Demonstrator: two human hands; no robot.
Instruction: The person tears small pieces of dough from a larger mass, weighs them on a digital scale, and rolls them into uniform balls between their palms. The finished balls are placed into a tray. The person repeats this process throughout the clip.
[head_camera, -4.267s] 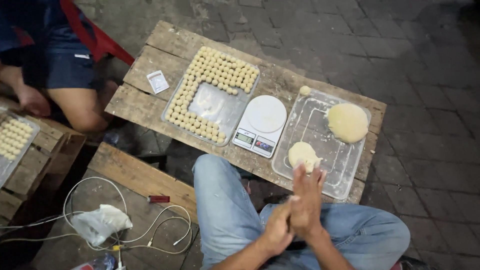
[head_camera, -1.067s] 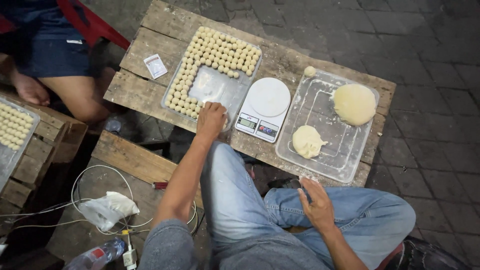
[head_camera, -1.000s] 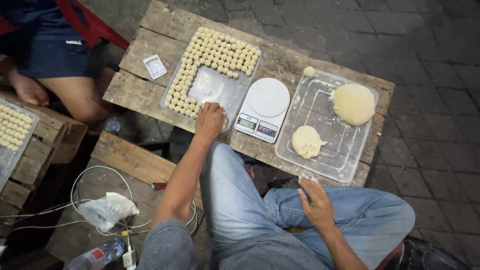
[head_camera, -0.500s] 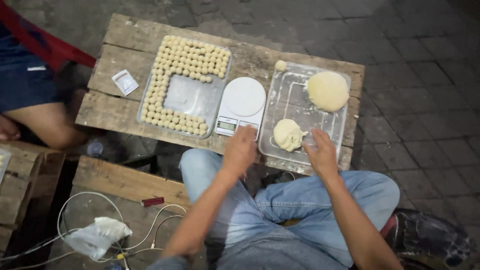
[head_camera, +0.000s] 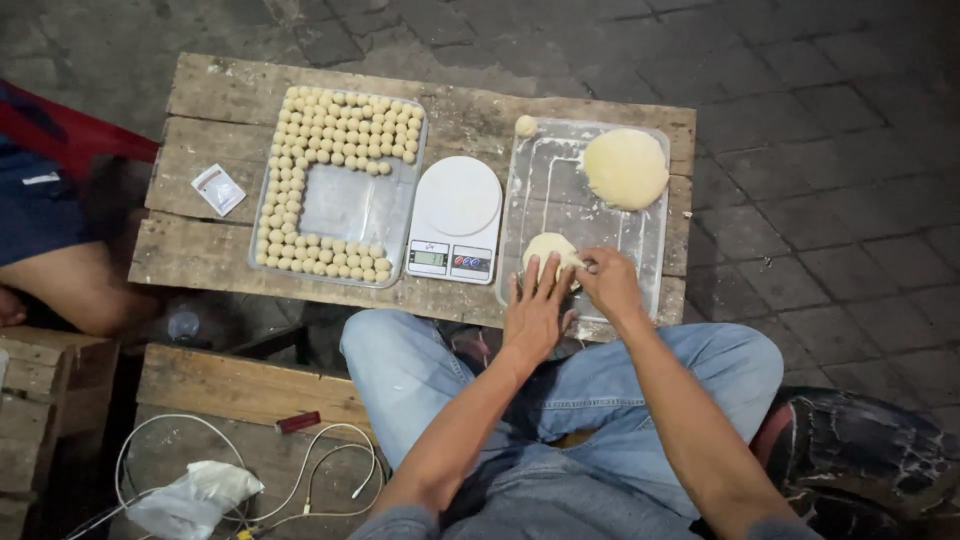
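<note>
Sitting at the far left of the wooden desk (head_camera: 200, 235), well left of the digital scale (head_camera: 454, 219), a small white sachet (head_camera: 217, 189) is lying flat on the planks, and between it and the scale the clear tray (head_camera: 341, 199) is carrying rows of small dough balls (head_camera: 340, 125) around a bare middle. That tray is now standing alone: a second ago the left hand was resting at its near edge, and it is no longer there. Both hands are now meeting just right of the scale, in the second clear tray (head_camera: 650, 260), at its near end. The left hand (head_camera: 536, 315) is lying open with fingers spread, touching the near side of the small dough lump (head_camera: 548, 251), gripping nothing. The right hand (head_camera: 610, 285) is curling its fingers against the right side of the same lump, pinching at it, though whether a piece is coming away I cannot tell. Farther from the scale, at that tray's far end, the large round dough disc (head_camera: 625, 168) is lying untouched. By my reading, the attention is shifting from the finished balls to the lump.
</note>
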